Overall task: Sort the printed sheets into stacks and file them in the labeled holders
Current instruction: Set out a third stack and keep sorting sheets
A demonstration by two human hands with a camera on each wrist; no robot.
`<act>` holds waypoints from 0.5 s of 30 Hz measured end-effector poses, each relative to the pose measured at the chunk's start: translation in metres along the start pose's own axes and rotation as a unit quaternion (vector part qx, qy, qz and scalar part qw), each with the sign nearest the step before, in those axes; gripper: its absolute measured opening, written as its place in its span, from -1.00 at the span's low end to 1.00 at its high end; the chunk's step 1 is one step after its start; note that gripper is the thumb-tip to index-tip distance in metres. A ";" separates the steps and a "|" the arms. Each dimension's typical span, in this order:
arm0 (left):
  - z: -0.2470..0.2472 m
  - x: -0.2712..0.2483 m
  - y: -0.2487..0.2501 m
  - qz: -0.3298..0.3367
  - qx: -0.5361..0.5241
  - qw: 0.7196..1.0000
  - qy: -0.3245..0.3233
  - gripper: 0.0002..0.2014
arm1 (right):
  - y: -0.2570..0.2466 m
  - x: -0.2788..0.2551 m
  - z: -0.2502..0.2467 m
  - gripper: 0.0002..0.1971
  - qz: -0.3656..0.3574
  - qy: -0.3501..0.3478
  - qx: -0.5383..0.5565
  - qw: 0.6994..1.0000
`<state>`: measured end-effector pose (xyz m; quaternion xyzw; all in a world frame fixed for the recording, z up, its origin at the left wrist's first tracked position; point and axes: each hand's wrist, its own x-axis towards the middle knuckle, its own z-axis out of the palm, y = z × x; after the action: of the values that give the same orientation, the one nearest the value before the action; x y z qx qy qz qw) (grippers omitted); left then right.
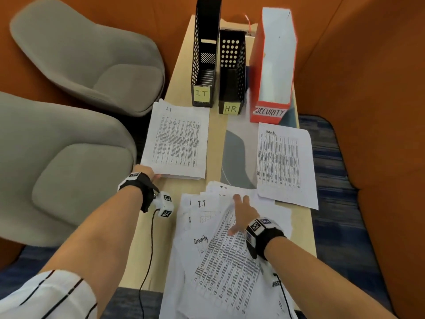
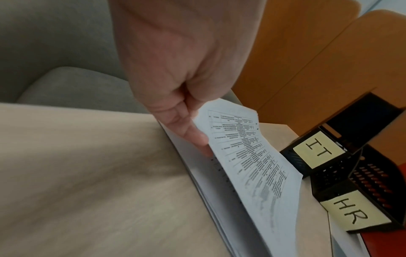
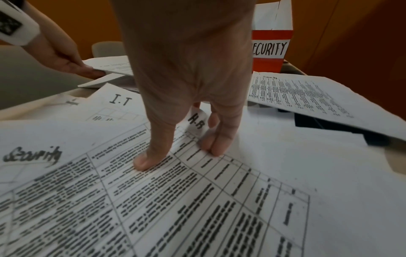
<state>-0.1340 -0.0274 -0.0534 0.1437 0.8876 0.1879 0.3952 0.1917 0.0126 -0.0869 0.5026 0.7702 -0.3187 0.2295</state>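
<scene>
At table's near edge, left hand (image 1: 153,174) pinching IT stack (image 1: 177,141) corner, right hand (image 1: 243,215) flat on loose sheets (image 1: 230,261).

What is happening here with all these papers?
A person is sorting printed sheets on a table. The left hand pinches the top sheet at the near corner of the IT stack, which lies before the IT holder. The right hand presses straight fingers on a sheet marked H.R in the mixed pile. A Security stack lies before the red Security holder. No HR stack lies before the HR holder.
</scene>
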 end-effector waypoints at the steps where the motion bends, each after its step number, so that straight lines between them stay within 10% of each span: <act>1: 0.003 -0.006 0.004 -0.012 0.010 1.000 0.002 -0.51 | 0.001 -0.001 0.001 0.16 -0.002 0.005 0.004 1.000; 7: 0.002 0.005 -0.001 -0.027 0.031 0.998 -0.038 -0.28 | 0.006 -0.006 -0.003 -0.12 0.005 0.015 0.036 0.999; 11: 0.033 -0.037 0.014 0.054 -0.058 0.972 0.222 -0.45 | 0.015 -0.010 -0.025 -0.90 -0.009 0.037 0.106 0.994; 15: 0.080 -0.105 0.008 0.265 -0.001 0.957 -0.118 -0.73 | 0.020 -0.016 -0.048 -0.56 -0.073 0.070 0.217 0.971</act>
<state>-0.0049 -0.0450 -0.0309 0.3946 0.7642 0.2689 0.4336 0.2144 0.0428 -0.0485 0.5041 0.7309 -0.4586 0.0368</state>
